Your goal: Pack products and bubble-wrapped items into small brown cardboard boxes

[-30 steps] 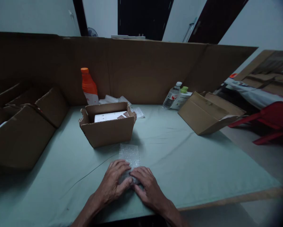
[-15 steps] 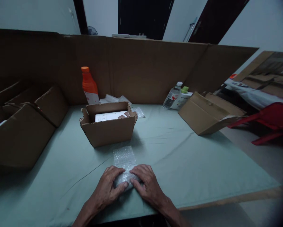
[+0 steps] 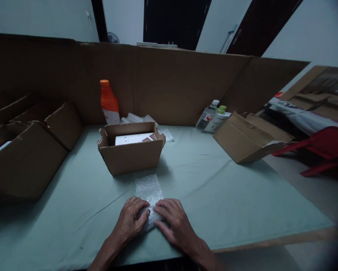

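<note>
A strip of bubble wrap lies on the green cloth near the table's front edge, its far end flat and its near part bunched between my hands. From the left side, my left hand grips it with curled fingers and thumb. My right hand holds the opposite side, fingers on top and thumb lower down. Whether anything is wrapped inside, I cannot tell. Just beyond the wrap stands an open cardboard box with a white carton in it.
Larger cardboard boxes stand at the left. Behind the middle box are an orange bottle and clear plastic packaging. A clear bottle, a green-capped pack and a tilted carton sit at the right. A cardboard wall closes the back.
My thumbs have shifted slightly on the bubble wrap, the left one drawing back and the right one lower. Both hands stay in the same place, and the view has tilted a little.
</note>
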{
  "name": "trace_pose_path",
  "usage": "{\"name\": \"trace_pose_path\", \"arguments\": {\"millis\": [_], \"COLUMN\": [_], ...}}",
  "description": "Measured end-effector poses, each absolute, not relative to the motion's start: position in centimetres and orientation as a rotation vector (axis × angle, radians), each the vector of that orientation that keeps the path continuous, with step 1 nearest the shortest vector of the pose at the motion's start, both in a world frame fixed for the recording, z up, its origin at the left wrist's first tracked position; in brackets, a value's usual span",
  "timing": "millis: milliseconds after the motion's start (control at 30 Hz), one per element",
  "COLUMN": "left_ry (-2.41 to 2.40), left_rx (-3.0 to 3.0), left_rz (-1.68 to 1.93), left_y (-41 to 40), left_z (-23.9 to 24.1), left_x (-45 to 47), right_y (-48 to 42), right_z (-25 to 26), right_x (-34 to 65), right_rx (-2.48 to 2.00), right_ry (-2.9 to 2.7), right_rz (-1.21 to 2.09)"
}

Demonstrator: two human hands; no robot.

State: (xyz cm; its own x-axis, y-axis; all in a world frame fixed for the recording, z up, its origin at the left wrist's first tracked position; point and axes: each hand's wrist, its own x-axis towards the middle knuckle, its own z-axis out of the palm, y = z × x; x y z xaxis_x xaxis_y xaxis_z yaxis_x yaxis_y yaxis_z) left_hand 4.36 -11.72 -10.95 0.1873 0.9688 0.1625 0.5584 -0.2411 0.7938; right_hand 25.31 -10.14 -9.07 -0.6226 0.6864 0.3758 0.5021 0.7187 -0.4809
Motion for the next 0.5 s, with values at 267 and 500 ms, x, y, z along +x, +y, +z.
{"name": "trace_pose_path", "arguments": {"millis": [267,500], "left_ry": [1.432,1.426], "left_rx": [1.887,1.855], "left_rz": [0.911,0.961], "left_y": [-11.5,-11.6], "left_z": [-10.7,-10.5], "left_x": [4.2,4.2], "right_y": [-9.6,-8.8], "right_z": [-9.0,-8.7], "right_x": [25.6,25.4], "right_rx": [-0.906,-0.88], "right_ry": [-2.526,-2.477], "right_rz": [0.622,0.741]}}
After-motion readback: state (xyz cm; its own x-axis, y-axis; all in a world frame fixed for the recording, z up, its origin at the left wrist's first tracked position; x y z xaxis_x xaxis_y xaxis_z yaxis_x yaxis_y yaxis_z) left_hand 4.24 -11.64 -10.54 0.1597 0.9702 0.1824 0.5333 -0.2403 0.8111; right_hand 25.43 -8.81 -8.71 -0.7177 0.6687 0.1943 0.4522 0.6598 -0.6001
